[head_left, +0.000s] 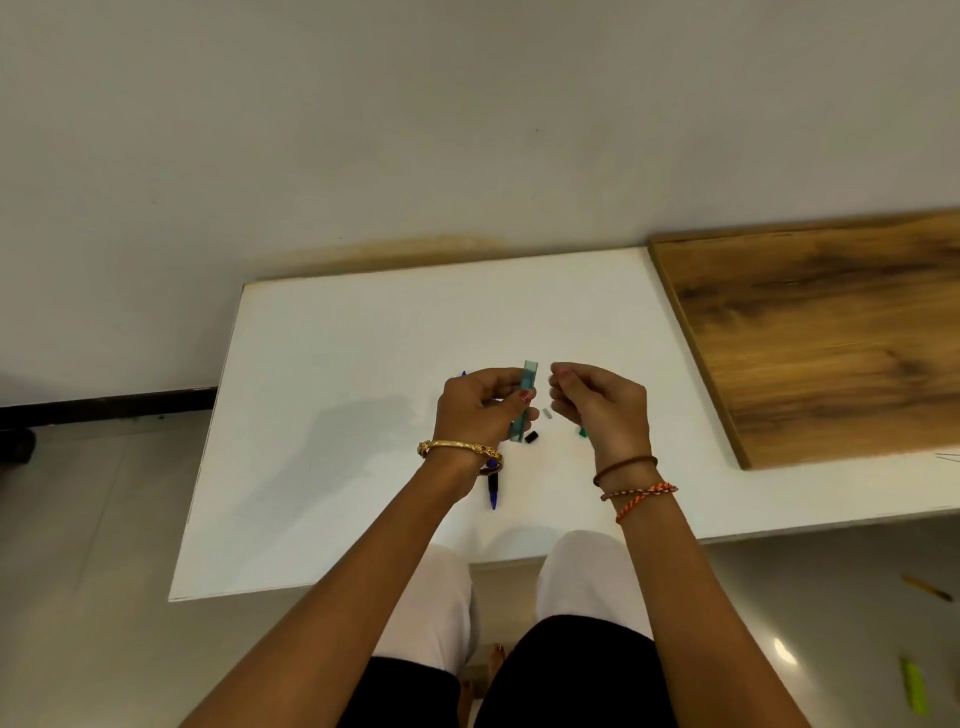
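Both hands hover over the white worktop (337, 364) at the middle of the frame. The left hand (480, 410) grips a teal tube (528, 382), with thumb and fingers curled round its middle. The right hand (602, 410) is just right of the tube and clear of it. Its fingers are curled with the tips drawn together; whether they pinch anything is too small to tell. The tube is slim, straight and see-through. It stands almost upright, with its square-cut top above the fingers and its lower end poking out below them. On the worktop beneath lie a small black cap (531, 438), a grey bit (547, 413) and a blue pen (493, 491) near the left wrist.
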